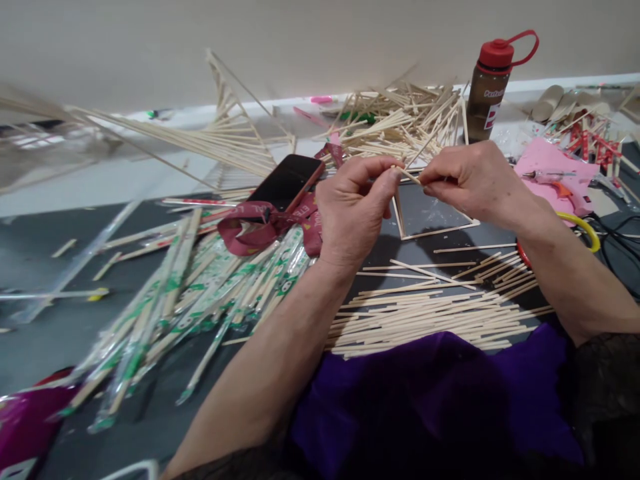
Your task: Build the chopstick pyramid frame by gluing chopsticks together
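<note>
Between my two hands is a thin wooden stick [411, 176], part of a small frame of joined sticks [440, 231] on the dark table. My left hand [357, 200] pinches the stick's near end at a corner of the frame, thumb against forefinger. Farther along the same stick, my right hand [465, 177] grips it with curled fingers. The joint itself is partly covered by my left fingertips. Below my hands many loose wooden sticks [430, 313] lie roughly parallel near the table's front edge.
Wrapped chopsticks [200, 287] spread over the left side, beside a phone [287, 181] and a red lanyard [250, 230]. Behind stand stick structures [240, 127], a stick pile [400, 120] and a water bottle [487, 93]. A glue gun [565, 190] and yellow ring [583, 227] lie right.
</note>
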`<state>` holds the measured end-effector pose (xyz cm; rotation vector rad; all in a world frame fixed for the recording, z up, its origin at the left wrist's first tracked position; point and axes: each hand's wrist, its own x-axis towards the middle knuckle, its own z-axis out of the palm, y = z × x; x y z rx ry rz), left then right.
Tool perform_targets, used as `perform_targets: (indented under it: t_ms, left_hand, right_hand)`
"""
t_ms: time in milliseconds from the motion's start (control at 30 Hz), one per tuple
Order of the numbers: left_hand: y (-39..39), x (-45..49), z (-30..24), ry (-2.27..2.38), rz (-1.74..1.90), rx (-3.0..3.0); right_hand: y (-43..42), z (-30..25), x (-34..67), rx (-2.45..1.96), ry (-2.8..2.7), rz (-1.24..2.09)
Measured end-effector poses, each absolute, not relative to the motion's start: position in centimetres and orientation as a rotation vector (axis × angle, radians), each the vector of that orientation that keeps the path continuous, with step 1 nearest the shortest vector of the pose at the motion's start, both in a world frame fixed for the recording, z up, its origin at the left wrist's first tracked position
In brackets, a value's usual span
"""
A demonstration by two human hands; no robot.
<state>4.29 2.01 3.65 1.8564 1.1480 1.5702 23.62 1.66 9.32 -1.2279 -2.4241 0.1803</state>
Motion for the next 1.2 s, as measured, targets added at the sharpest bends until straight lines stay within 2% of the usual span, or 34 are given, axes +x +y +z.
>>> perform_targets:
  t_ms: [1200]
  left_hand:
    - [2.2,4.8,3.8,1.111,1.615,1.779]
  right_hand:
    - [1.4,9.6,24.3,-1.192,-2.293,0.179]
